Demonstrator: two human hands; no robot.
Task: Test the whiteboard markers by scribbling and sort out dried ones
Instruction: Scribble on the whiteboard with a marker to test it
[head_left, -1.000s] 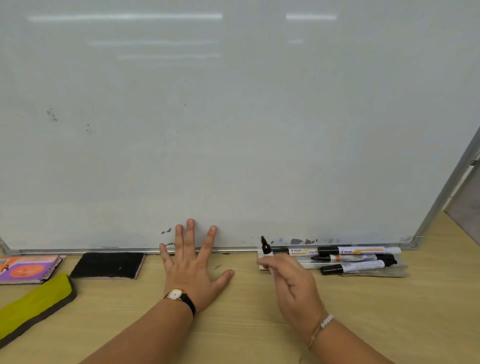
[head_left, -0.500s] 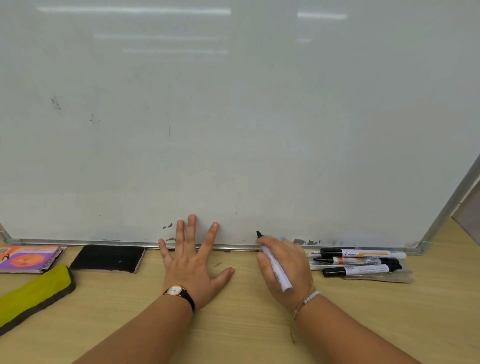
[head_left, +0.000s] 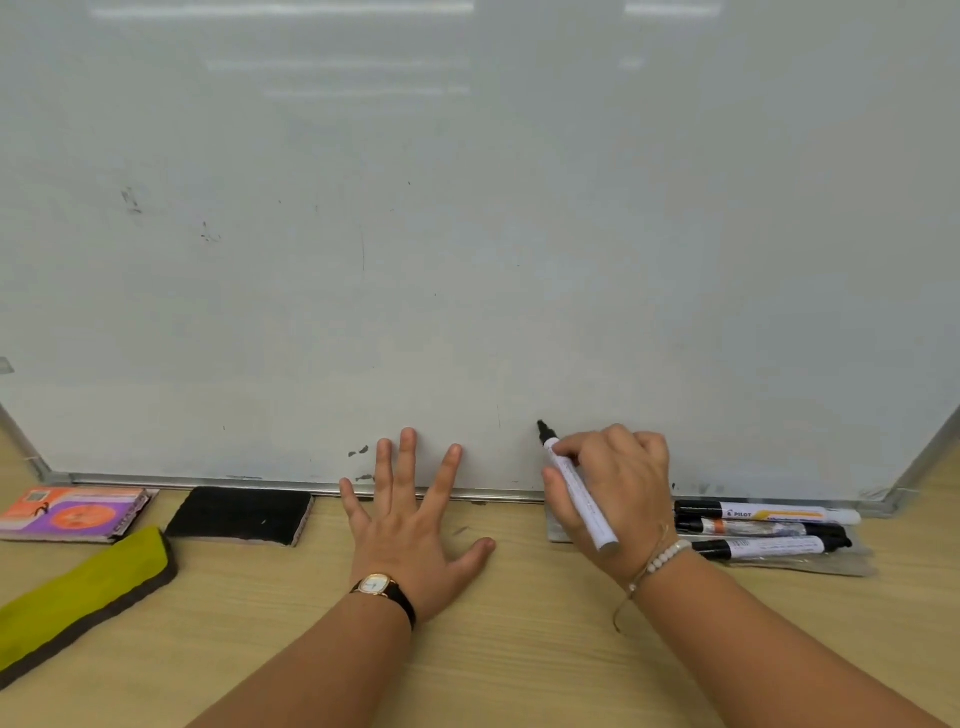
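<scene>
Head view: two bare forearms reach in from the bottom edge over a pale wooden desk (head_left: 519, 654). At the near left lies a yellow-green pad with a dark edge (head_left: 78, 597).

The left hand (head_left: 415, 530), a wristwatch (head_left: 376, 584) on its wrist, lies flat on the desk, palm down and fingers spread. It holds nothing, and its fingertips reach over the metal bottom frame onto the whiteboard (head_left: 467, 234).

The right hand (head_left: 618, 499), with a bead bracelet (head_left: 665, 556) at the wrist, has its grip curled round an uncapped white marker (head_left: 576, 493), held like a pen. The black tip points up and left at the board's lower part; whether it touches the surface cannot be told.

Just right of that hand, three more markers (head_left: 763, 529) lie side by side on a clear plastic sleeve (head_left: 810, 566), close against the frame.

Left of the left hand, a black eraser (head_left: 239, 517) rests near the frame, and farther left an orange and purple packet (head_left: 72, 514).

Beyond, the whiteboard leans up from the desk and fills most of the view. It is mostly wiped, with faint dark smudges at upper left and by the left fingertips, and strip lights reflected near the top.
</scene>
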